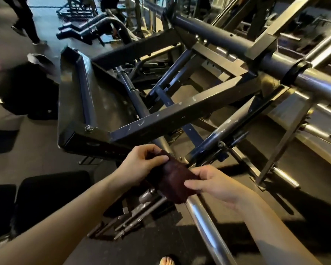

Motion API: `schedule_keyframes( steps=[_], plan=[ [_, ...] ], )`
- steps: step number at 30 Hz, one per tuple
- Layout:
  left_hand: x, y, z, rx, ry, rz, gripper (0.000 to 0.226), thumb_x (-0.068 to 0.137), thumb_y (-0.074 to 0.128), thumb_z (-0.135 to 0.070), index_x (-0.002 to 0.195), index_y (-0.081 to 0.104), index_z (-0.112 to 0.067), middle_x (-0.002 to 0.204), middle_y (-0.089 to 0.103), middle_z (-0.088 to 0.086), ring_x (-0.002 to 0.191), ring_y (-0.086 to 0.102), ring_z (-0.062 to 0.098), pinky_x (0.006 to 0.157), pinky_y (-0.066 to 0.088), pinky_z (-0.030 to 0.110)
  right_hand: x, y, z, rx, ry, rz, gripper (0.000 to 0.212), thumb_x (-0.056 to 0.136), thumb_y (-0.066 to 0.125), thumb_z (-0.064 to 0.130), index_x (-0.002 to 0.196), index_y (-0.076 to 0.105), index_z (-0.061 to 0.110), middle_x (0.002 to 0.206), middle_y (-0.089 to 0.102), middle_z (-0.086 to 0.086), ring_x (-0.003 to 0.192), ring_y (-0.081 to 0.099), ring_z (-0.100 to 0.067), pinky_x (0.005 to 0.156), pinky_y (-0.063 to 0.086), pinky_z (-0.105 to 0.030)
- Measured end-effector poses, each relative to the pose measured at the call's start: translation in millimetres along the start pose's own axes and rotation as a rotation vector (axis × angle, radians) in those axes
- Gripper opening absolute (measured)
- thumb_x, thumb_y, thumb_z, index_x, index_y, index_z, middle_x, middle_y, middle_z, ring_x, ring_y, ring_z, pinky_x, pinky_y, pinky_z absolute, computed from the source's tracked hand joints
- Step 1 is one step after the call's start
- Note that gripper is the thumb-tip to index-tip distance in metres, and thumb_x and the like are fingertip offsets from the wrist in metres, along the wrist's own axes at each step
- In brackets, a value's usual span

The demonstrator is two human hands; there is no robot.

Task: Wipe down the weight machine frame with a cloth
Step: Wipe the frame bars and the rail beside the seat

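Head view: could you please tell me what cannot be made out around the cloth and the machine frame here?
- Chrome tube under the dark red cloth: covered, so its surface there is unseen.
- Left hand and right hand: the fingers behind the cloth are hidden by it.
- People at top left: cut off by the edge and blurred.
- Far machines at top: too small and dim.

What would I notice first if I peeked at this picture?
Probably the two hands low in the middle: the left hand and right hand both hold a dark red cloth wrapped over a shiny metal bar. Behind them, a big dark machine frame with scratched beams fills the middle.
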State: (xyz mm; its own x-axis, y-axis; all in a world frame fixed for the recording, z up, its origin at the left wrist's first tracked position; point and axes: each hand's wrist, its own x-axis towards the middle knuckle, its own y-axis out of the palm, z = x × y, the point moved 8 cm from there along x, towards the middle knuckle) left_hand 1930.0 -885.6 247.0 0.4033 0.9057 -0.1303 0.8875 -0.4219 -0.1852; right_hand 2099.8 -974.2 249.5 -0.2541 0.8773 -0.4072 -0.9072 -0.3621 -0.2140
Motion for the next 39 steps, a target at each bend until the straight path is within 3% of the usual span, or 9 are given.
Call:
schedule_keyframes(
  steps=[2,5,8,15,18,21,27,32,39],
  plan=[
    [13,6,6,-0.076,-0.083,0.053,0.025,0.087,0.08,-0.027,0.097,0.072,-0.005,0.088,0.073,0.013,0.081,0.068,0.023,0.076,0.054,0.035,8,-9,7,-0.017,-0.011,0.045,0.016,0.098,0.064,0.016,0.109,0.076,0.015,0.104,0.077,0.002,0.104,0.069,-0.004,0.089,0.046,-0.018],
    [28,21,9,-0.285,-0.191,0.135,0.015,0.094,0.069,-0.017,0.098,0.069,-0.002,0.084,0.068,0.012,0.073,0.065,0.02,0.065,0.054,0.025,22,-27,8,0.063,-0.029,0.033,0.021,0.092,0.072,0.015,0.113,0.073,0.015,0.106,0.077,0.001,0.104,0.071,-0.009,0.089,0.051,-0.023],
    [39,37,14,-0.398,-0.278,0.218,0.031,0.093,0.068,-0.02,0.113,0.066,0.004,0.096,0.068,0.019,0.081,0.067,0.025,0.073,0.056,0.03,32,-43,4,0.079,-0.086,-0.019,0.022,0.09,0.075,0.012,0.112,0.072,0.014,0.106,0.076,-0.002,0.105,0.071,-0.014,0.09,0.055,-0.028],
    [52,60,37,-0.332,-0.452,0.327,0.039,0.09,0.077,-0.034,0.112,0.065,-0.004,0.099,0.06,0.019,0.083,0.059,0.024,0.074,0.05,0.029,43,-59,-5,0.188,-0.234,-0.087,0.014,0.089,0.075,0.006,0.103,0.076,0.005,0.098,0.074,-0.018,0.095,0.071,-0.03,0.085,0.058,-0.037],
    [52,70,41,-0.36,-0.518,0.435,0.042,0.095,0.069,-0.025,0.122,0.064,0.006,0.115,0.064,0.025,0.094,0.063,0.027,0.083,0.054,0.031,43,-68,2,0.105,-0.325,-0.253,0.014,0.081,0.084,0.009,0.091,0.074,0.012,0.1,0.069,-0.006,0.094,0.068,-0.021,0.079,0.055,-0.029],
    [55,74,36,-0.371,-0.543,0.534,0.047,0.093,0.069,-0.023,0.132,0.062,0.002,0.132,0.063,0.027,0.11,0.06,0.034,0.092,0.054,0.037,43,-68,9,0.063,-0.34,-0.306,0.018,0.083,0.082,0.008,0.097,0.075,0.017,0.12,0.068,0.011,0.115,0.063,-0.009,0.093,0.053,-0.024],
    [76,39,16,-0.136,-0.312,0.25,0.01,0.093,0.066,-0.004,0.095,0.075,-0.005,0.091,0.076,0.008,0.085,0.069,0.018,0.076,0.056,0.023,32,-62,8,0.261,-0.328,-0.551,0.009,0.089,0.073,0.006,0.093,0.066,0.004,0.08,0.07,0.0,0.08,0.068,-0.01,0.071,0.054,-0.019],
    [58,46,-9,0.053,-0.204,0.583,0.034,0.087,0.077,-0.023,0.118,0.07,-0.012,0.107,0.077,0.007,0.098,0.075,0.021,0.091,0.06,0.036,25,-56,1,0.198,-0.239,-0.782,0.024,0.087,0.08,0.016,0.104,0.063,0.012,0.095,0.072,-0.003,0.091,0.07,-0.014,0.077,0.059,-0.028],
    [90,61,-34,0.175,-0.047,0.542,0.022,0.082,0.083,-0.012,0.101,0.072,-0.009,0.093,0.077,0.006,0.087,0.076,0.022,0.082,0.061,0.037,17,-52,-6,0.512,-0.125,-0.703,0.02,0.096,0.067,0.027,0.112,0.071,0.016,0.103,0.077,-0.002,0.098,0.074,-0.016,0.078,0.061,-0.029]
  ],
)
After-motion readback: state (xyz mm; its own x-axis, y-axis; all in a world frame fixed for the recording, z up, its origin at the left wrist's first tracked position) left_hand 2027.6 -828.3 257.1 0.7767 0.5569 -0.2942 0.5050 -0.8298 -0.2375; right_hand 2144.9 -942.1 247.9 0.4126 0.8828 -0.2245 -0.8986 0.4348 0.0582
